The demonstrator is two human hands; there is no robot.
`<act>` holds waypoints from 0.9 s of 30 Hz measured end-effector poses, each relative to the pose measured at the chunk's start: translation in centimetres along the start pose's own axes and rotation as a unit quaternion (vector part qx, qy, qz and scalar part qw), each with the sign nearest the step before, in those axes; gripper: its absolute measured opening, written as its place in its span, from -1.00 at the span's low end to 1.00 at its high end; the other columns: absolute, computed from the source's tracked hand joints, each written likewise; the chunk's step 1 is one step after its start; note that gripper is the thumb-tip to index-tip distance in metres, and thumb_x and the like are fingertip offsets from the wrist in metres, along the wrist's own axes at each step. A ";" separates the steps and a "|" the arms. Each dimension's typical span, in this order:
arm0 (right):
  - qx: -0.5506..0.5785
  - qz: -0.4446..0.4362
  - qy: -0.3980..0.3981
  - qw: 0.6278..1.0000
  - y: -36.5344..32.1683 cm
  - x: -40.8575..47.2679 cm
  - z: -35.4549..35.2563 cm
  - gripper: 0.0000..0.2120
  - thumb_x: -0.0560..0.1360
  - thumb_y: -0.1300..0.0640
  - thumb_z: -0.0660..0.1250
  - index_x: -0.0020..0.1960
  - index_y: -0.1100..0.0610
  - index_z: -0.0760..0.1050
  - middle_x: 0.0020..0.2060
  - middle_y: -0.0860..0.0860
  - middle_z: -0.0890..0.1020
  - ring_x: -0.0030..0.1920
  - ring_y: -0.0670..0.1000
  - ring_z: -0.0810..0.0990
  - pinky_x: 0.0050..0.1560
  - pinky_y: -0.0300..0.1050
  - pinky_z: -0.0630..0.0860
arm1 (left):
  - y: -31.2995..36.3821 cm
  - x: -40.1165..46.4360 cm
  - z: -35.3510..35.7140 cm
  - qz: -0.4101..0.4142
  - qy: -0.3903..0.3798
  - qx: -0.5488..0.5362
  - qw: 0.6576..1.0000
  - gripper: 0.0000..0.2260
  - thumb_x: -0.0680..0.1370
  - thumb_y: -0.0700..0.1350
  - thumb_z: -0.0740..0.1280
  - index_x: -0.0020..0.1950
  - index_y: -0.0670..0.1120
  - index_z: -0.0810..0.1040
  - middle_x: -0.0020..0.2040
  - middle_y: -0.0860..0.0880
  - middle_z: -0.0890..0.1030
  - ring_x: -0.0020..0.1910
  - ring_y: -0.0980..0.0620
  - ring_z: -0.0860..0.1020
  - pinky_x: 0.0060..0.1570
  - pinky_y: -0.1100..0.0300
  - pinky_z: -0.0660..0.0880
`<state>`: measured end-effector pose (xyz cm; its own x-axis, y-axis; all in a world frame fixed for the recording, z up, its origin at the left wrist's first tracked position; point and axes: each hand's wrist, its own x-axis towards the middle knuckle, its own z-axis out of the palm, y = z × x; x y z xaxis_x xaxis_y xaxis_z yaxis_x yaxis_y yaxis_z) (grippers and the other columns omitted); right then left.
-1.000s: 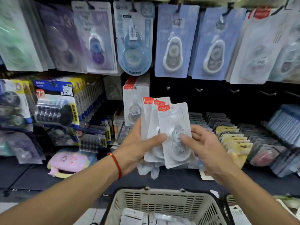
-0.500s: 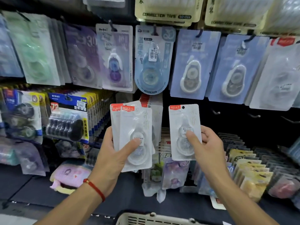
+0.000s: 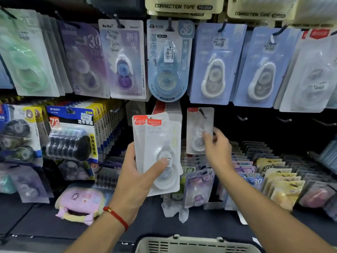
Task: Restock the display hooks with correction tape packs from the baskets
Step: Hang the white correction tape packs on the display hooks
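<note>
Two white packs (image 3: pixel 160 154) with red labels stand upright, stacked together. One more pack (image 3: pixel 197 130) hangs on a hook (image 3: pixel 202 114).

1. A dark display wall (image 3: pixel 255 128) carries the stock on hooks; three bare hooks (image 3: pixel 242 118) stick out at about 3 o'clock.
2. Along 12 o'clock hang blue carded tape packs (image 3: pixel 217 64), a teardrop-shaped blue pack (image 3: pixel 168 61) and purple packs (image 3: pixel 125 59); green ones (image 3: pixel 27 57) hang toward 10 o'clock.
3. At 9 o'clock hang multi-roll refill packs (image 3: pixel 71 134) with blue and yellow headers.
4. A dark shelf (image 3: pixel 36 223) runs along 6 o'clock. On it lie a pink pouch (image 3: pixel 80 203) at 7 o'clock and rows of upright yellow packs (image 3: pixel 280 179) at 4 o'clock.
</note>
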<state>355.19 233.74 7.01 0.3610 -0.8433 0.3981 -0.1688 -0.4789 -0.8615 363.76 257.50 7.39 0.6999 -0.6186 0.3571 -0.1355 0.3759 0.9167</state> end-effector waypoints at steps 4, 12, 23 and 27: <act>-0.032 0.055 -0.032 0.997 0.9 4.0 1.3 -0.59 0.74 -0.04 0.20 0.54 0.05 0.44 0.26 0.16 0.64 0.27 0.23 0.60 0.11 -0.08 0.44 | -0.2 -0.2 0.8 0.019 -0.011 0.026 0.999 -0.44 0.34 0.13 0.62 0.30 0.27 0.54 0.25 0.10 0.69 0.22 0.07 0.68 0.10 0.27 0.63; 0.117 0.016 -0.120 0.986 -1.3 -4.8 -3.1 -0.70 0.59 -0.26 0.29 0.22 -0.15 0.59 0.13 -0.22 0.68 0.22 -0.19 0.61 0.13 -0.26 0.46 | -0.4 -0.2 1.2 -0.062 -0.047 -0.047 0.996 -0.34 0.33 0.11 0.69 0.37 0.26 0.52 0.33 0.03 0.67 0.30 -0.05 0.66 0.19 0.06 0.65; 0.139 0.001 -0.217 0.966 -3.6 -9.9 -5.0 -0.67 0.53 -0.13 0.50 0.26 -0.19 0.55 0.16 -0.16 0.70 0.13 -0.12 0.69 0.17 0.08 0.65 | -0.5 -1.1 2.9 -0.132 -0.097 -0.126 0.978 -0.57 0.53 0.12 0.50 0.38 0.20 0.54 0.37 -0.07 0.66 0.30 -0.16 0.67 0.12 -0.03 0.68; 0.186 0.005 -0.170 0.968 -3.6 -8.7 -5.8 -0.68 0.50 -0.06 0.49 0.21 -0.05 0.54 0.08 -0.16 0.74 0.11 -0.11 0.73 0.10 -0.06 0.69 | -0.6 -0.6 2.1 -0.091 -0.025 -0.082 0.992 -0.70 0.61 0.08 0.47 0.32 0.19 0.55 0.31 -0.03 0.69 0.17 -0.16 0.73 -0.07 -0.18 0.70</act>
<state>347.30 241.40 8.44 0.6532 -0.6876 0.3172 0.1451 -0.2974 -0.9437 362.00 256.21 7.04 0.6655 -0.7190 0.2005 0.1094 0.3598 0.9266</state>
